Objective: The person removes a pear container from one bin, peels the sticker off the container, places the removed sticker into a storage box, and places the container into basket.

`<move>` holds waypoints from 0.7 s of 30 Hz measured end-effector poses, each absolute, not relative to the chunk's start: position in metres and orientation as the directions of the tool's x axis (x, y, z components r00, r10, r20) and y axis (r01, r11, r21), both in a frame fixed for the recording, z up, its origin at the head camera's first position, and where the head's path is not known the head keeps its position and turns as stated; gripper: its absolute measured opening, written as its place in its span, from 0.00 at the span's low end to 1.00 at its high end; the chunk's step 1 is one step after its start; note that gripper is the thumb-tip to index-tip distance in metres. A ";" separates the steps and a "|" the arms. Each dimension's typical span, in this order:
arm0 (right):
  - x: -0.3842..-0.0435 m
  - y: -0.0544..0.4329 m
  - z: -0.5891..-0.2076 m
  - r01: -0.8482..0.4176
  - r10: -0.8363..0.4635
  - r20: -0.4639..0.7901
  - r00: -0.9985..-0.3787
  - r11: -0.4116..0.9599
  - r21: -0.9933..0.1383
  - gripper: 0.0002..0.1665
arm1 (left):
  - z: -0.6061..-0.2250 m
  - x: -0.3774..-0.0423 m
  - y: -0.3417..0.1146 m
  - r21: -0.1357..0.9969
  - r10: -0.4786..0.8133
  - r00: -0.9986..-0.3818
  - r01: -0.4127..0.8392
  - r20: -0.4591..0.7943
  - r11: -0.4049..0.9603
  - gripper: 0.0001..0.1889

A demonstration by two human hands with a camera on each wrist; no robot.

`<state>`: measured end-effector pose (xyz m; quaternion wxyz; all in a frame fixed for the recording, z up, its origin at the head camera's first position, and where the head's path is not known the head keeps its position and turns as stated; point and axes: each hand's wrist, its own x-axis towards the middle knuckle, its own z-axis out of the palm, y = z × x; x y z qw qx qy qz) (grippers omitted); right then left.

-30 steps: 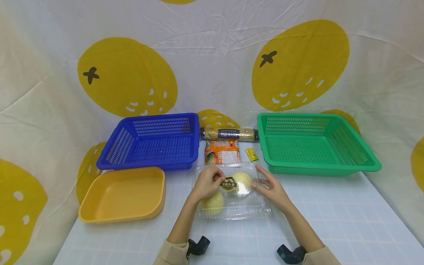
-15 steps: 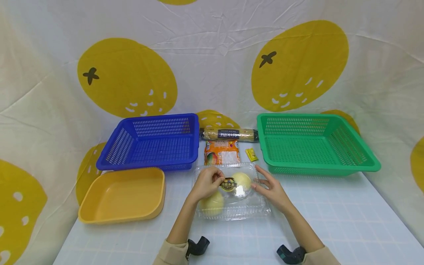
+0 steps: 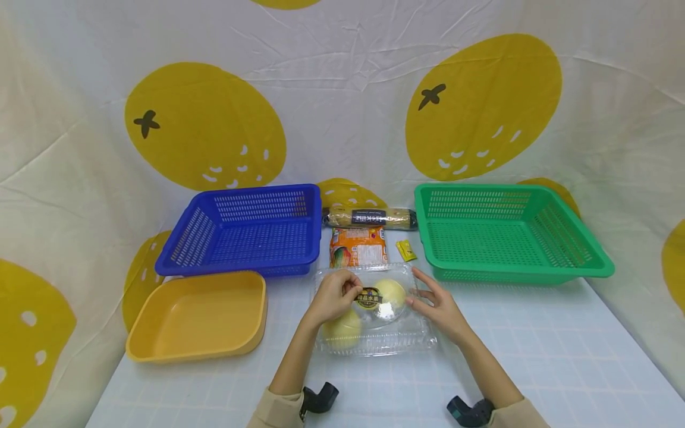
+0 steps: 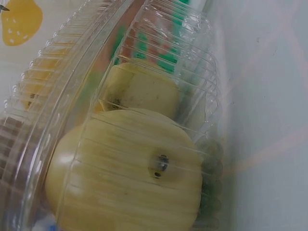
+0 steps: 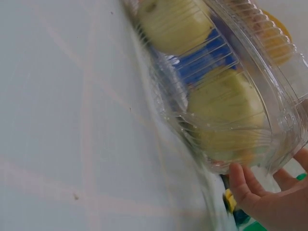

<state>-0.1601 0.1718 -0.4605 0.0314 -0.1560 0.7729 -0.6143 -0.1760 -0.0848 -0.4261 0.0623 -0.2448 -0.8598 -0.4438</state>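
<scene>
A clear plastic clamshell box (image 3: pixel 393 342) stands in front of me, its lid closed. Inside are two pale yellow round fruits; the nearer fruit (image 3: pixel 342 330) lies front left, the other fruit (image 3: pixel 390 291) back right. A black and gold sticker (image 3: pixel 368 298) lies on the lid. My left hand (image 3: pixel 336 294) bends over the lid and pinches the sticker's left edge between thumb and fingers. With fairly straight fingers, my right hand (image 3: pixel 440 306) touches the box's right side; its fingertips (image 5: pixel 236 168) show at the box's end in the right wrist view. The left wrist view shows no fingers.
Behind the box lie an orange packet (image 3: pixel 358 246), a small yellow sachet (image 3: pixel 406 250) and a long packet of noodles (image 3: pixel 369 217). A blue basket (image 3: pixel 241 268) and a yellow tub (image 3: pixel 198 353) stand at left. On the right is a green basket (image 3: pixel 514 273).
</scene>
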 end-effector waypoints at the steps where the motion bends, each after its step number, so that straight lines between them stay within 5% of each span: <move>1: -0.160 0.172 -0.460 -0.201 -0.282 0.141 -0.949 0.193 -0.961 0.40 | -0.426 -0.176 -0.085 0.734 0.366 -0.872 0.476 0.324 0.485 0.04; 21: -0.160 0.171 -0.460 -0.196 -0.282 0.138 -0.950 0.191 -0.962 0.40 | -0.427 -0.177 -0.087 0.775 0.370 -0.880 0.450 0.300 0.443 0.03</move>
